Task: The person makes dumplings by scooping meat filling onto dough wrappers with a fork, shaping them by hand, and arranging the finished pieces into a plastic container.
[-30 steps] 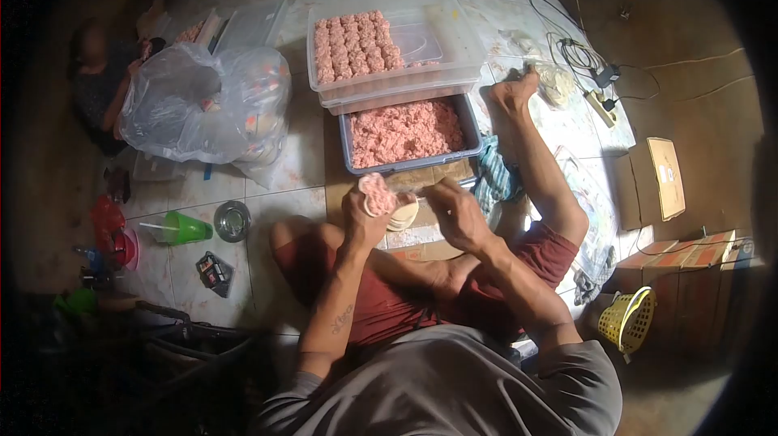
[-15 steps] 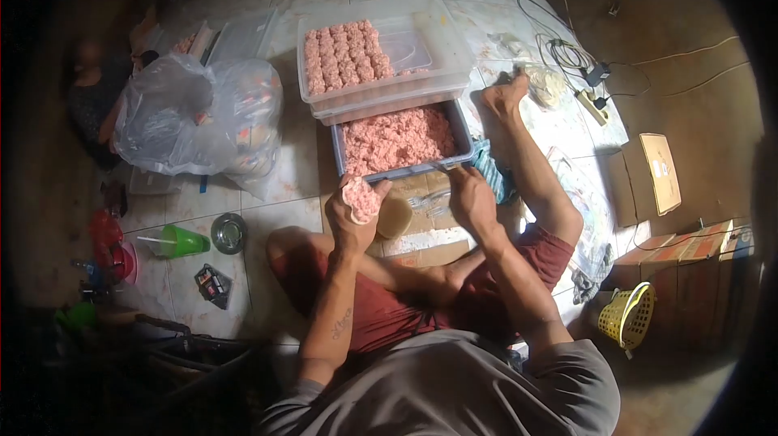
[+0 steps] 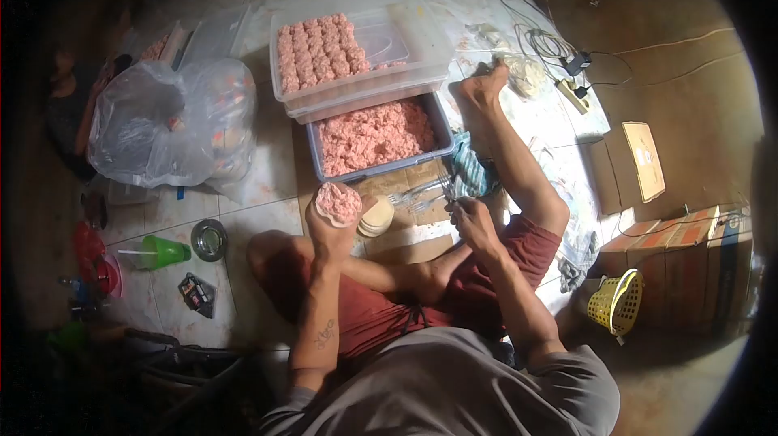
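Observation:
My left hand (image 3: 327,233) is closed around a round dough wrapper with pink minced filling (image 3: 339,204) spread on it. Beside it a small stack of round wrappers (image 3: 376,219) lies on the cardboard. My right hand (image 3: 476,224) grips a thin metal utensil, whose blade is hard to separate from several forks (image 3: 421,193) lying nearby. In front of both hands is a blue-grey tub (image 3: 389,168) of pink mince (image 3: 377,138). Behind it, overlapping its far edge, a clear plastic box (image 3: 417,71) holds rows of pink filled pieces (image 3: 320,51).
To the left are a clear plastic bag (image 3: 138,124), a green cup (image 3: 168,251) and a glass ashtray (image 3: 210,240). On the right are a striped cloth (image 3: 470,167), a power strip (image 3: 574,97), a yellow basket (image 3: 616,304) and cardboard boxes (image 3: 673,266). Another person sits at far left.
My right hand has moved from the tub's near edge down beside the forks. The left hand still holds the filled wrapper. The whole view has shifted slightly.

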`<state>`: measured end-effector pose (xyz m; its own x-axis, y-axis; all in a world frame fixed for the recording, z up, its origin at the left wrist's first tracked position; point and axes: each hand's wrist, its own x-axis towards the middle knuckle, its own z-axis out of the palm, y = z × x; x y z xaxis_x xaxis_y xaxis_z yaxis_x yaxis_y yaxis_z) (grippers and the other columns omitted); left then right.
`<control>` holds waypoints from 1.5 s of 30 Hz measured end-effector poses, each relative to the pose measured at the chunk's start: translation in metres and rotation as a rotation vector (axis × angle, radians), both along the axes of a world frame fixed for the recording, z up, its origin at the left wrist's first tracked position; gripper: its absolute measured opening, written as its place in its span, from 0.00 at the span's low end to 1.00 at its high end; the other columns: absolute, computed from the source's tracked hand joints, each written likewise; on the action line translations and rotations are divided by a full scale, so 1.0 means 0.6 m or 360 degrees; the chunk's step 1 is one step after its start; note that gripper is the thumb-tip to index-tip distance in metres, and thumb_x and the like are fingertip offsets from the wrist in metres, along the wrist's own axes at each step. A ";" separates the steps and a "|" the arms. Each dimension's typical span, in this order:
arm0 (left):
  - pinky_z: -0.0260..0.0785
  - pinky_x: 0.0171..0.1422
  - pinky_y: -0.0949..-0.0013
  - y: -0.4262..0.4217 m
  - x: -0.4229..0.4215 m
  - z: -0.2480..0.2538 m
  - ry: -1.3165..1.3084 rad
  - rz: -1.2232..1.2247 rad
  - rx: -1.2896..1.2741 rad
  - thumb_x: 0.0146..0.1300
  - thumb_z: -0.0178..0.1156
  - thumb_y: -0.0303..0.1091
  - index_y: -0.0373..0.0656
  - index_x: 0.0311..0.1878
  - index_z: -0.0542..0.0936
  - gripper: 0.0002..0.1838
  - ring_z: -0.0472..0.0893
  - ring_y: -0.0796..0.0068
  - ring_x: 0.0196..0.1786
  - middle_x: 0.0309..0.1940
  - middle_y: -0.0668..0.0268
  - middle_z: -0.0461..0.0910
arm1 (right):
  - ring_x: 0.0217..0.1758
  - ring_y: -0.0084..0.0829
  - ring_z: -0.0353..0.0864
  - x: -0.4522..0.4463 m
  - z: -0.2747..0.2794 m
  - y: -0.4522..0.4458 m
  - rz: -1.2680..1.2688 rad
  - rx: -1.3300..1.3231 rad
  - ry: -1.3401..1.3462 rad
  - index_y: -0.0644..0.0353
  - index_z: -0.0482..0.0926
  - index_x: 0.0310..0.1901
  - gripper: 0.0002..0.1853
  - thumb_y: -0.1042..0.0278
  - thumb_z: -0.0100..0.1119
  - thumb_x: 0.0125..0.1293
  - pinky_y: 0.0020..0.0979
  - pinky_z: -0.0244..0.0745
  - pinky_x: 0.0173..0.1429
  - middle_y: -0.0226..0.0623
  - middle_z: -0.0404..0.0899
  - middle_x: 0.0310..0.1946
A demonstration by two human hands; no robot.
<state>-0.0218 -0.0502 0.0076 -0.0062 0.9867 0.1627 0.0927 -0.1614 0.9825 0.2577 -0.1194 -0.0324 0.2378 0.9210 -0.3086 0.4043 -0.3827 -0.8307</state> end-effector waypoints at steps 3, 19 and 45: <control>0.74 0.45 0.74 0.001 0.019 0.020 -0.0196 -0.0089 -0.0154 0.51 0.83 0.27 0.39 0.46 0.79 0.23 0.77 0.81 0.36 0.34 0.72 0.79 | 0.30 0.18 0.69 -0.067 0.046 -0.021 -0.0057 -0.0061 0.0913 0.67 0.81 0.52 0.14 0.65 0.50 0.81 0.24 0.67 0.36 0.25 0.74 0.28; 0.78 0.46 0.62 -0.001 -0.036 0.025 0.0313 -0.0366 0.0032 0.43 0.87 0.46 0.38 0.43 0.80 0.32 0.84 0.67 0.37 0.35 0.61 0.84 | 0.36 0.27 0.70 -0.124 0.043 -0.011 0.0204 0.0528 0.0427 0.68 0.80 0.50 0.08 0.74 0.53 0.78 0.30 0.69 0.43 0.33 0.72 0.31; 0.74 0.57 0.72 -0.007 -0.018 0.059 0.0235 -0.0356 -0.0079 0.45 0.86 0.38 0.38 0.54 0.79 0.34 0.80 0.79 0.48 0.44 0.66 0.83 | 0.38 0.18 0.65 -0.124 0.033 -0.063 0.0287 -0.0014 0.0953 0.67 0.80 0.59 0.14 0.72 0.49 0.81 0.25 0.65 0.42 0.22 0.67 0.34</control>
